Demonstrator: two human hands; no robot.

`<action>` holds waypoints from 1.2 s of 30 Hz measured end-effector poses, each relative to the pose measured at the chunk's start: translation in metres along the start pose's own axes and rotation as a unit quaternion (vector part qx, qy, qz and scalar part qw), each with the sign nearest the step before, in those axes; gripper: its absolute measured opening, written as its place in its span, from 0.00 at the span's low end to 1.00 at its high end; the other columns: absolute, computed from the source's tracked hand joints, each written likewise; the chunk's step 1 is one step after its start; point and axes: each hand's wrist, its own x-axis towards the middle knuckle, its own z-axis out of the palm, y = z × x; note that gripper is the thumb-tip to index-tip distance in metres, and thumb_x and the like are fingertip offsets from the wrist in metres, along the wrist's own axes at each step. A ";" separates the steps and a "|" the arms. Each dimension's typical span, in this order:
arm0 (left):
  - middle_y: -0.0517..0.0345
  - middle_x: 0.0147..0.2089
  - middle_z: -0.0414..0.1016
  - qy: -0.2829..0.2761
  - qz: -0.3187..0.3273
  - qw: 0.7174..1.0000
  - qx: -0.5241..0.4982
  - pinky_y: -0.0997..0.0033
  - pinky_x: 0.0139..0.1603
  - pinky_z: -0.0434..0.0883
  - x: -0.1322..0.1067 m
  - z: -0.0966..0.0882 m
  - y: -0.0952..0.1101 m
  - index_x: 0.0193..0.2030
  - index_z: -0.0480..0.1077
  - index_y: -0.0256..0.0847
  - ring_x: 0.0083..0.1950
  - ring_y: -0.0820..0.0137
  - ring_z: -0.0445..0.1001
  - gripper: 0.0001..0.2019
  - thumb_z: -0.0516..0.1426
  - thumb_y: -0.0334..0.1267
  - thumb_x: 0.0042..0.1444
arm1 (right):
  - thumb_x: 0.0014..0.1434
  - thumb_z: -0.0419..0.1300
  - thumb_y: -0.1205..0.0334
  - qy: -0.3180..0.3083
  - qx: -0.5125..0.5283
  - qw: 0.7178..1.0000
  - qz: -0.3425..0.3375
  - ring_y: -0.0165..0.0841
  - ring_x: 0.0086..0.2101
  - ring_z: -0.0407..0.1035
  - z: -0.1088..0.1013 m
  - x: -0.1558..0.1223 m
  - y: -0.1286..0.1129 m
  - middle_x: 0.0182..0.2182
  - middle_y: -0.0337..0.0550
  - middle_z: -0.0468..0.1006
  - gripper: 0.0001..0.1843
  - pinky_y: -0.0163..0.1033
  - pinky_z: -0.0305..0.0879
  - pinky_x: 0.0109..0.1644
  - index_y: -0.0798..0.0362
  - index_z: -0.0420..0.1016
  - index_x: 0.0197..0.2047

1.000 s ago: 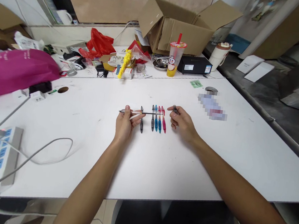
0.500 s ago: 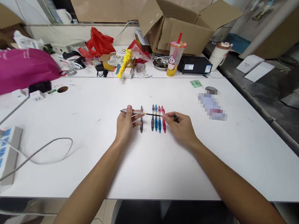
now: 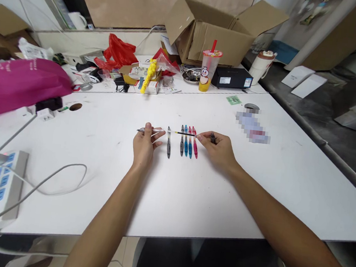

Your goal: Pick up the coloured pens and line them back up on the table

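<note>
My left hand (image 3: 144,144) is closed around a clear pen barrel (image 3: 152,130) held level over the table. From the barrel's right end a black ink refill (image 3: 186,134) sticks out; my right hand (image 3: 219,149) pinches its far end. A dark pen grip piece (image 3: 212,138) is also tucked among the right fingers. Under the refill lies a row of pens: a grey pen (image 3: 168,147) apart on the left, then another grey pen (image 3: 182,144), two blue pens (image 3: 186,147) and a pink pen (image 3: 195,152) at the right end.
The white table (image 3: 170,201) carries a power strip (image 3: 14,187) with a loose cable at left and a magenta bag (image 3: 26,82). Along the back stand a drink cup (image 3: 208,70), a black box (image 3: 232,76) and a cardboard box (image 3: 221,40). A tape roll (image 3: 251,107) lies right.
My left hand has moved left with the barrel, and more of the refill now shows between the hands. The right hand has shifted slightly right, still pinching the refill.
</note>
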 end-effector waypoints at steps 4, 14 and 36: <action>0.43 0.50 0.82 -0.012 -0.003 1.000 0.004 0.79 0.28 0.74 -0.001 0.001 -0.001 0.39 0.72 0.37 0.46 0.65 0.84 0.17 0.63 0.51 0.62 | 0.59 0.67 0.45 -0.004 0.002 1.000 -0.002 0.30 0.27 0.58 0.001 -0.001 -0.002 0.25 0.37 0.68 0.18 0.39 0.54 0.32 0.54 0.82 0.35; 0.44 0.48 0.83 -0.125 -0.054 0.990 0.026 0.77 0.28 0.75 -0.012 0.009 -0.018 0.43 0.70 0.38 0.42 0.65 0.85 0.18 0.64 0.52 0.62 | 0.61 0.66 0.44 -0.056 -0.003 0.998 -0.006 0.31 0.27 0.62 0.014 -0.008 0.004 0.25 0.38 0.71 0.18 0.39 0.58 0.32 0.52 0.81 0.35; 0.49 0.44 0.83 -0.098 -0.032 0.995 -0.011 0.79 0.31 0.75 -0.008 0.008 -0.010 0.41 0.66 0.40 0.39 0.68 0.85 0.17 0.61 0.53 0.64 | 0.62 0.64 0.46 -0.073 -0.027 0.996 -0.046 0.35 0.34 0.70 -0.001 -0.005 -0.006 0.35 0.44 0.81 0.17 0.42 0.66 0.39 0.51 0.83 0.44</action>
